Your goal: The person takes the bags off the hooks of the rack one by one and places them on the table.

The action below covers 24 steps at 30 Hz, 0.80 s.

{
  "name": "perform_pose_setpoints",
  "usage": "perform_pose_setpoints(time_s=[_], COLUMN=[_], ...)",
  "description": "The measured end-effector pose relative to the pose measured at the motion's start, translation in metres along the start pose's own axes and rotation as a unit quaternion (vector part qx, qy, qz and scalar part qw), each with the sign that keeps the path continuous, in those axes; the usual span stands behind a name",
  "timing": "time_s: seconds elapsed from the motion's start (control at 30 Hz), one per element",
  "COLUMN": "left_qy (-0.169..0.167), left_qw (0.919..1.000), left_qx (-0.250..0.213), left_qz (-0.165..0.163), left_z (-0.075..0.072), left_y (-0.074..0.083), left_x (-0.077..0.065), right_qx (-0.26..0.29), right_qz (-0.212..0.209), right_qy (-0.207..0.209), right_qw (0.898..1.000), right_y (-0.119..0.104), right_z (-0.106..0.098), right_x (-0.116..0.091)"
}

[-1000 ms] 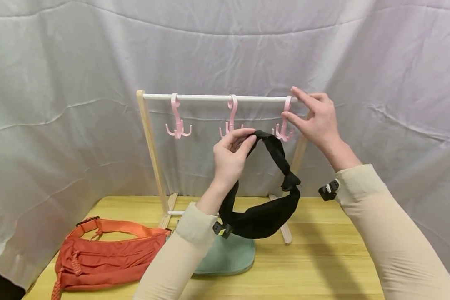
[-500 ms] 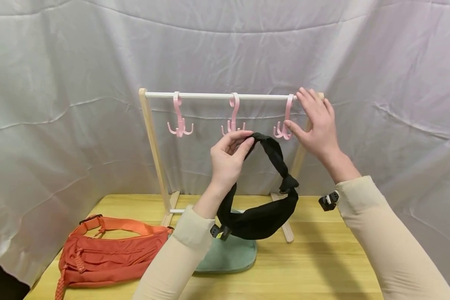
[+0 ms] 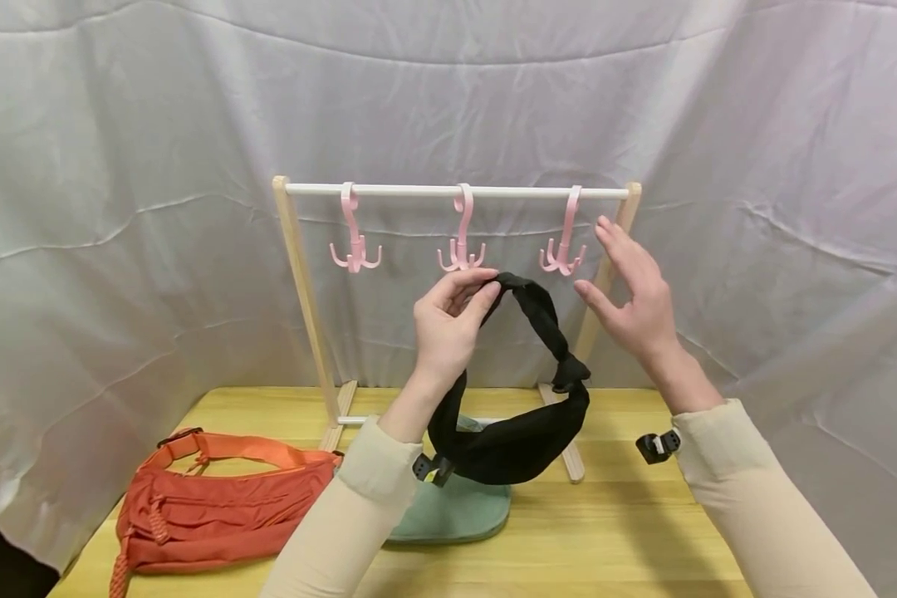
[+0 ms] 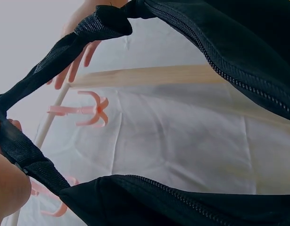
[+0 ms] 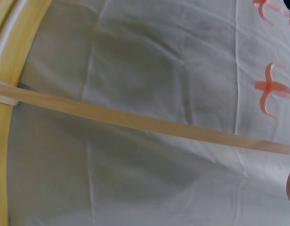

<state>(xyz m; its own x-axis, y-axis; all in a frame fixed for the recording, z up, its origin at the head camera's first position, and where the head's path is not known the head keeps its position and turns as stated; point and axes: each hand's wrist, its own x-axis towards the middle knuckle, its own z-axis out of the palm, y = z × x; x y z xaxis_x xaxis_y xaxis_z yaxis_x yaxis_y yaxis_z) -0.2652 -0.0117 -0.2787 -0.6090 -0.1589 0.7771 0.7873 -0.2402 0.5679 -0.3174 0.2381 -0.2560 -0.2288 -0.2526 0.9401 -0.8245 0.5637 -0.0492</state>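
My left hand [image 3: 448,320] pinches the strap of a black zippered shoulder bag [image 3: 504,444] between thumb and fingers. The bag hangs as a loop below the hand, with a knot [image 3: 571,371] on its right side. In the left wrist view, zips run along the dark bag [image 4: 239,61], and its strap [image 4: 45,68] crosses the left side. My right hand [image 3: 639,303] is held up with straight, spread fingers and nothing in it. Just left of it, the right pink hook [image 3: 565,241] hangs from the white rail [image 3: 407,191]. A middle pink hook [image 3: 463,228] is above my left hand.
A left pink hook [image 3: 355,232] hangs on the same rail, between wooden posts [image 3: 302,295]. On the wooden table [image 3: 628,507] lie a red-orange waist bag [image 3: 224,511] and a green bag [image 3: 456,508], partly hidden by my left arm. Grey cloth hangs behind.
My right hand has come down and away from the right hook and rail end. My left hand, with the black bag, has shifted slightly left and down.
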Motion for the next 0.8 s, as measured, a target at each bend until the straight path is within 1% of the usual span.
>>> perform_pose_setpoints(time_s=[0.1,0.33,0.53,0.67,0.8], left_qy=[0.001,0.003,0.004,0.007,0.010], left_qw=[1.0000,1.0000,0.9999,0.9998,0.9997], left_qx=[0.000,0.002,0.013,0.018,0.019], left_qz=[0.001,0.001,-0.008,-0.008,-0.008], left_z=[-0.003,-0.008,-0.011,-0.013,-0.015], left_y=[-0.001,-0.002,-0.003,-0.004,-0.005], left_x=[-0.001,-0.003,-0.005,-0.006,-0.007], right_qx=[0.021,0.051,0.081,0.105,0.125], right_qz=[-0.006,-0.017,-0.024,-0.032,-0.037], right_qy=[-0.004,-0.043,-0.051,-0.051,-0.049], right_qw=[1.000,0.998,0.995,0.993,0.990], right_y=[-0.007,-0.024,-0.037,-0.046,-0.062], right_z=[0.001,0.006,0.014,0.019,0.019], right_x=[-0.012,-0.042,-0.068,-0.079,-0.083])
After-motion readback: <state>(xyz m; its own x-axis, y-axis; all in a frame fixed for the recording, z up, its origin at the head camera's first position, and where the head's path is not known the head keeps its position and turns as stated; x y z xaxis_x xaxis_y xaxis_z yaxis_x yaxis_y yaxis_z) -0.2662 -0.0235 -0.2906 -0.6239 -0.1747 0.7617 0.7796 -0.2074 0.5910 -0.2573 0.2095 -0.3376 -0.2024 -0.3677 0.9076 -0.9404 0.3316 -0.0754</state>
